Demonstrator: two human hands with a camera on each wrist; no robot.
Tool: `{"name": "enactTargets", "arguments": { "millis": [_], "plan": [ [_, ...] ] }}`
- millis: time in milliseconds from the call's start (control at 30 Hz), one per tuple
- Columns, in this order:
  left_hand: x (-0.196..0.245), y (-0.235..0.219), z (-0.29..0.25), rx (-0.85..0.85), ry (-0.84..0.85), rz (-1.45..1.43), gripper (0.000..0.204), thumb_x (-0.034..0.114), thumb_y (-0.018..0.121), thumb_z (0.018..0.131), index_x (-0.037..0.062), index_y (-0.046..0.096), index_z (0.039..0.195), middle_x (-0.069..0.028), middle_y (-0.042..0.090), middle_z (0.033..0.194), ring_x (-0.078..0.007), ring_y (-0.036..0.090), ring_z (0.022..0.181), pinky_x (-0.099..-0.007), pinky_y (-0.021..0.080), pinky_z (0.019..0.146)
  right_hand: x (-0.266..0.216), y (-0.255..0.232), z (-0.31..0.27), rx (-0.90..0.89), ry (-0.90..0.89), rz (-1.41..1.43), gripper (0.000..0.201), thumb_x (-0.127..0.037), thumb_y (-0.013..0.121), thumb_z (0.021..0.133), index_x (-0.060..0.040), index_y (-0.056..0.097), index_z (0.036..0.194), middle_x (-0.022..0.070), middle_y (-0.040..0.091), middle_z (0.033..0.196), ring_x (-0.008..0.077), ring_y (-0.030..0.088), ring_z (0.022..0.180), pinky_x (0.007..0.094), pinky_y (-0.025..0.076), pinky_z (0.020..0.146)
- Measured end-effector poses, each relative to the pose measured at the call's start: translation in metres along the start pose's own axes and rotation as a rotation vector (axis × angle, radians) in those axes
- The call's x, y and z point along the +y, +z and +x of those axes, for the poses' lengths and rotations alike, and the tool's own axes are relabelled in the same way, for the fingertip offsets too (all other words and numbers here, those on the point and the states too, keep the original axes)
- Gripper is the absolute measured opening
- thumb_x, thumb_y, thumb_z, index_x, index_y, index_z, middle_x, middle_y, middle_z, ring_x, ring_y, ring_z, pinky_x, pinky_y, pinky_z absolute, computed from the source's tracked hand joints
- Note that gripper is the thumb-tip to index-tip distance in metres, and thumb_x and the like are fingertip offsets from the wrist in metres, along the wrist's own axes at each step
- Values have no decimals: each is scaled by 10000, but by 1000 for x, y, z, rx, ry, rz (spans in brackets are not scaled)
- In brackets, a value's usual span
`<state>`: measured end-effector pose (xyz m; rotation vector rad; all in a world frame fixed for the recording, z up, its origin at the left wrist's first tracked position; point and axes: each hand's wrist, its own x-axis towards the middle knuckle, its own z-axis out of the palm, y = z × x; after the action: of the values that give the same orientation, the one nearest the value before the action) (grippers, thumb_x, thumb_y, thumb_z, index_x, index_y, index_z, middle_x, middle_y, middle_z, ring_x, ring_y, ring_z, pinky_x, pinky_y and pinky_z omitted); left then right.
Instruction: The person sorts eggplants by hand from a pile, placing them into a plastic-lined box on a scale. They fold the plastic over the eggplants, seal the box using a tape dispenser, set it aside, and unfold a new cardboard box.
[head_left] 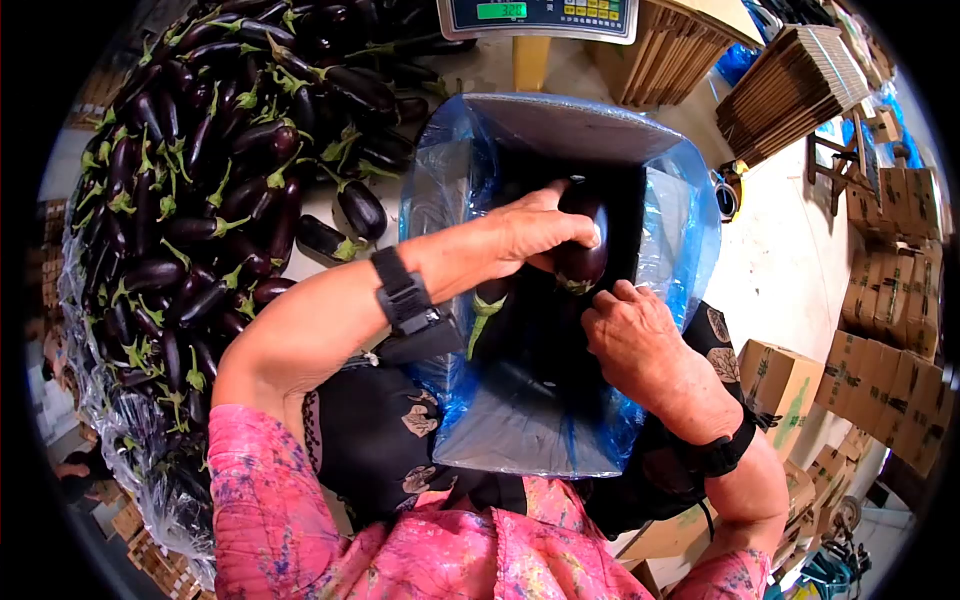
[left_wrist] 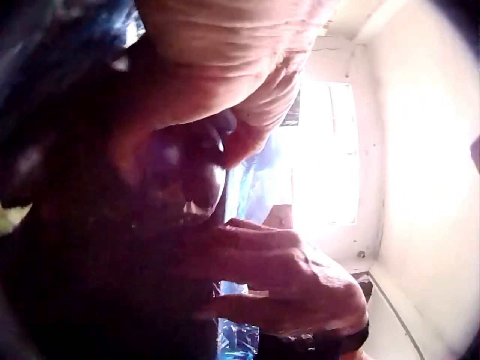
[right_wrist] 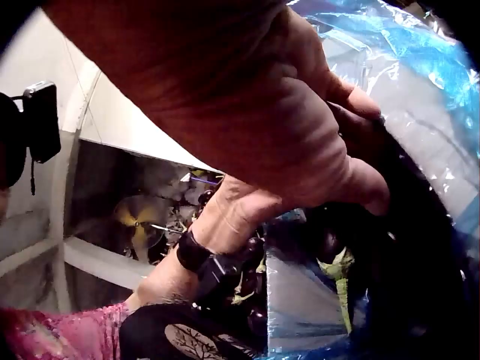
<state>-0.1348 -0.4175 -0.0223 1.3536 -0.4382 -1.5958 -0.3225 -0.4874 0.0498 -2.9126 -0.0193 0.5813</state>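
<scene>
Where the left hand (head_left: 535, 232) grips an eggplant (head_left: 582, 245) within the plastic-lined box (head_left: 530, 432) at frame centre, the right hand (head_left: 640, 345) curls apart, its hold indiscernible.

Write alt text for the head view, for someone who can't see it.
A person's left hand grips an eggplant in an open box lined with blue plastic, the right hand close by. A large heap of eggplants lies to the left, a scale stands beyond the box, and cartons are stacked at right.
</scene>
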Motion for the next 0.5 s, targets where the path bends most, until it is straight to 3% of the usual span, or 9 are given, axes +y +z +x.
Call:
{"name": "enactTargets", "arguments": {
  "millis": [33, 133, 167, 267, 300, 400, 500],
  "plan": [
    [6, -1, -7, -51, 31, 55, 813, 220, 707, 809, 37, 299, 1488, -111, 588, 1188, -219, 624, 1013, -373, 568, 822, -1, -1, -3, 9, 9, -2, 134, -125, 618, 783, -76, 703, 875, 89, 651, 928, 259, 597, 990, 353, 496, 833],
    [19, 2, -24, 34, 263, 478, 999, 318, 769, 690, -38, 262, 1475, -273, 589, 1242, -355, 637, 1075, -422, 543, 885, -4, -7, -5, 21, 53, 19, 140, -114, 623, 778, -69, 699, 886, 95, 649, 940, 261, 602, 987, 355, 509, 818],
    [26, 6, -37, 111, 230, 687, 1030, 369, 796, 680, -67, 271, 1451, -337, 601, 1224, -420, 635, 1102, -429, 508, 954, -1, -7, -4, -5, 69, 56, 152, -96, 639, 762, -51, 694, 896, 107, 650, 947, 274, 619, 962, 375, 537, 769],
    [25, 18, -49, 181, 214, 916, 1029, 458, 826, 684, -68, 315, 1406, -340, 653, 1073, -487, 643, 1005, -475, 508, 934, 5, -9, 2, 43, 181, 183, 158, -39, 615, 762, 0, 651, 911, 167, 639, 937, 358, 640, 942, 441, 555, 744],
    [16, 16, -42, 180, 203, 935, 1003, 459, 822, 702, -44, 318, 1408, -347, 638, 1091, -495, 632, 1010, -500, 512, 913, 5, -8, 5, 65, 235, 248, 164, -27, 602, 768, 13, 634, 924, 184, 633, 930, 382, 639, 941, 458, 553, 748],
    [-28, 14, -27, 200, 236, 1117, 1002, 426, 816, 727, -4, 282, 1457, -312, 634, 1051, -495, 625, 967, -528, 512, 849, 3, 1, 13, 159, 297, 380, 196, 2, 567, 780, 38, 573, 972, 235, 613, 940, 438, 629, 949, 491, 542, 772],
    [-42, 13, -30, 130, 272, 1175, 887, 270, 743, 802, 3, 250, 1489, -278, 647, 1080, -481, 620, 988, -532, 516, 825, -2, 19, 20, 301, 250, 395, 256, 13, 548, 794, 51, 510, 1043, 280, 589, 1009, 466, 614, 941, 517, 526, 803]
  ]
}}
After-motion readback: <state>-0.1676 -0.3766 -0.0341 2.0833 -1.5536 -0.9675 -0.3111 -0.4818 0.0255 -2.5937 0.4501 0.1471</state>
